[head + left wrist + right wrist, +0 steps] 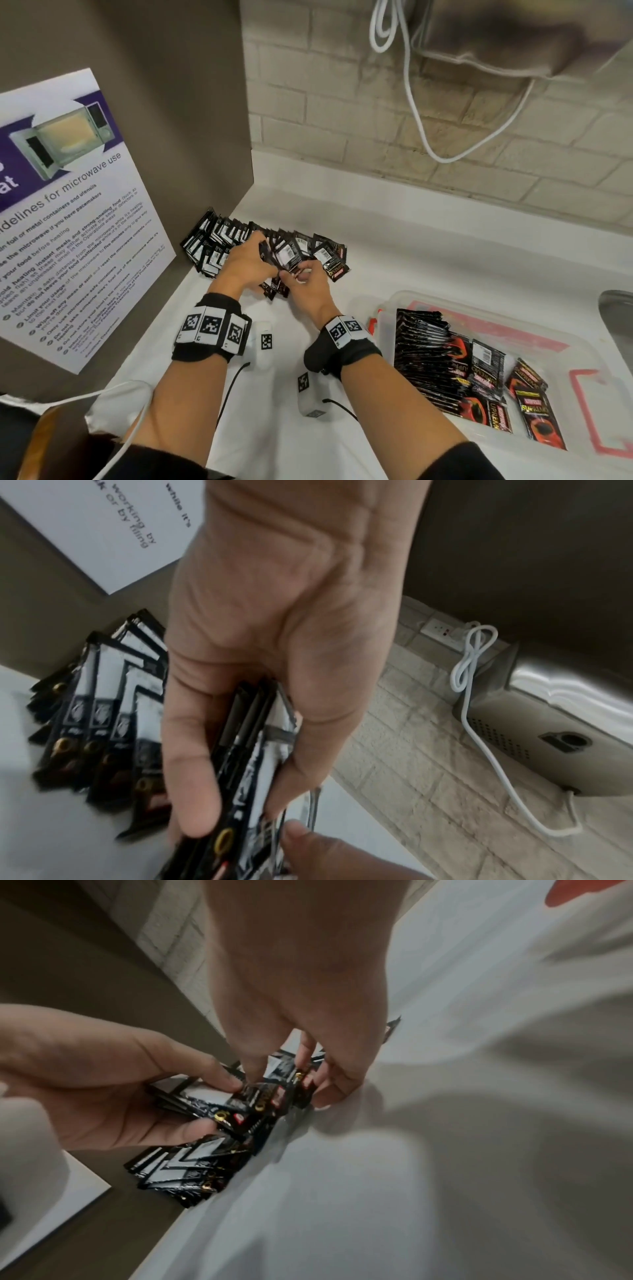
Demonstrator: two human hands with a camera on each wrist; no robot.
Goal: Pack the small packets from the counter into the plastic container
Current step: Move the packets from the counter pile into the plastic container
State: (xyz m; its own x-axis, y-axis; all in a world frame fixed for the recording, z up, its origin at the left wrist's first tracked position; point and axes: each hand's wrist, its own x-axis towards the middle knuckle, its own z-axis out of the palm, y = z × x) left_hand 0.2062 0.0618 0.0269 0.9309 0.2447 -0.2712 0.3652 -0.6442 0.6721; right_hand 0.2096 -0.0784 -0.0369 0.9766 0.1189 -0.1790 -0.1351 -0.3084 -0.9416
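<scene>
A fanned row of small black packets [219, 240] lies on the white counter [394, 246] against the brown side panel. My left hand [250, 260] grips a bunch of these packets [246, 764] between thumb and fingers. My right hand [305, 284] pinches the same bunch [270, 1093] from the right side. The clear plastic container [582, 349] with red clips sits at the right and holds several packets [442, 363], some stacked on edge and some loose.
A microwave guidelines poster [68, 212] hangs on the brown panel at left. A white cable [414, 102] dangles along the brick wall [479, 144]. A steel sink edge [616, 308] shows at far right. White sensor units [310, 397] with cables lie near my wrists.
</scene>
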